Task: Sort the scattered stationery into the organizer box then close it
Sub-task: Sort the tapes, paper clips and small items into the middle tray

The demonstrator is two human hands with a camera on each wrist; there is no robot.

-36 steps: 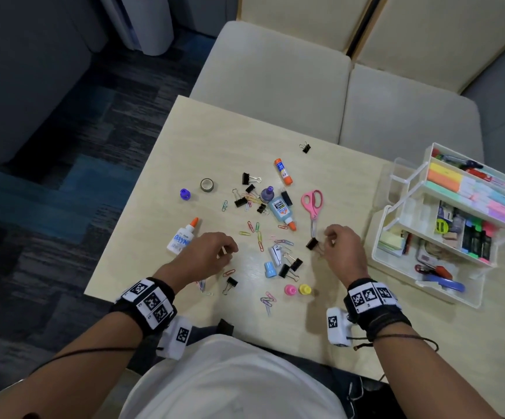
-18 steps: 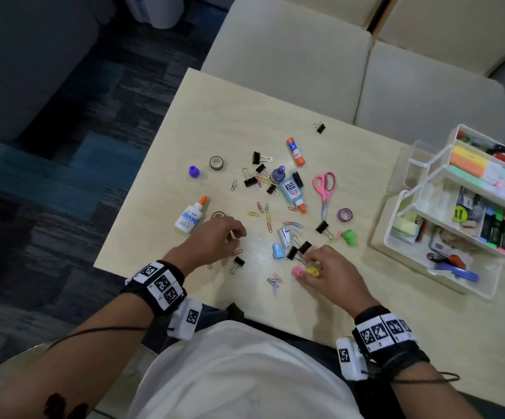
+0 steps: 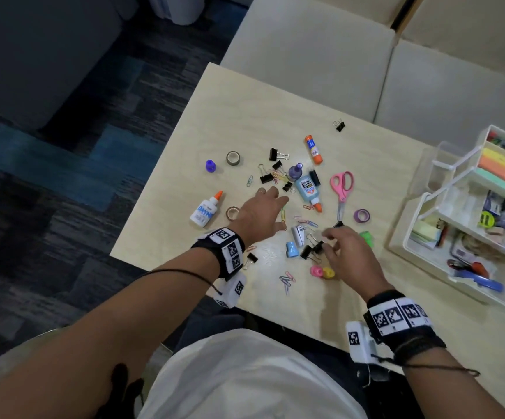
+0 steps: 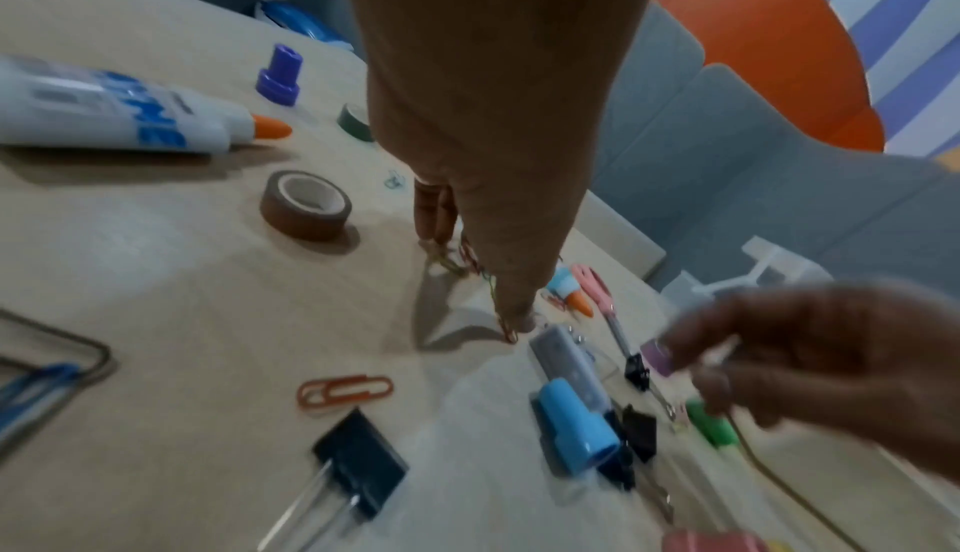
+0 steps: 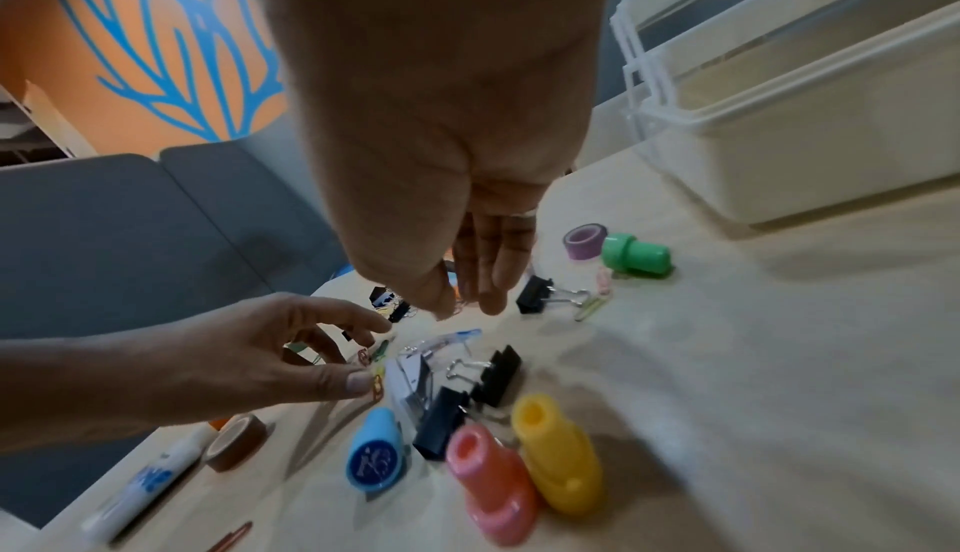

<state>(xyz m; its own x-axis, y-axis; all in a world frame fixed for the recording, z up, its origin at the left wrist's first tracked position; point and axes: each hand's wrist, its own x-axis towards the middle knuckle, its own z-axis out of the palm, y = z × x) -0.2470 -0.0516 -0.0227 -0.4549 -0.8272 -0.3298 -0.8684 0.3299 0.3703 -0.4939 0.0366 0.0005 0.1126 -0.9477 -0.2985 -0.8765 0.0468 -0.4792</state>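
Observation:
Stationery lies scattered on the pale table (image 3: 184,189). My left hand (image 3: 277,211) reaches forward with its fingers stretched over coloured paper clips (image 3: 283,214). In the left wrist view its thumb tip (image 4: 514,318) touches a red clip. My right hand (image 3: 327,244) hovers with loosely bent fingers over black binder clips (image 3: 311,249) and holds nothing (image 5: 466,308). Pink (image 3: 316,271) and yellow (image 3: 329,273) stamps sit just under its palm. The white tiered organizer box (image 3: 408,237) stands open at the right, partly filled.
Pink scissors (image 3: 341,184), blue glue bottle (image 3: 307,189), glue stick (image 3: 313,149), white glue bottle (image 3: 206,208), brown tape (image 3: 232,213), purple tape (image 3: 361,215), green stamp (image 3: 367,238) and blue stamp (image 3: 291,249) lie around. A cushioned bench (image 3: 305,55) runs behind the table.
My left hand has uncurled and moved forward from the near table edge to the paper clips. My right hand has shifted from the pink and yellow stamps up to the binder clips.

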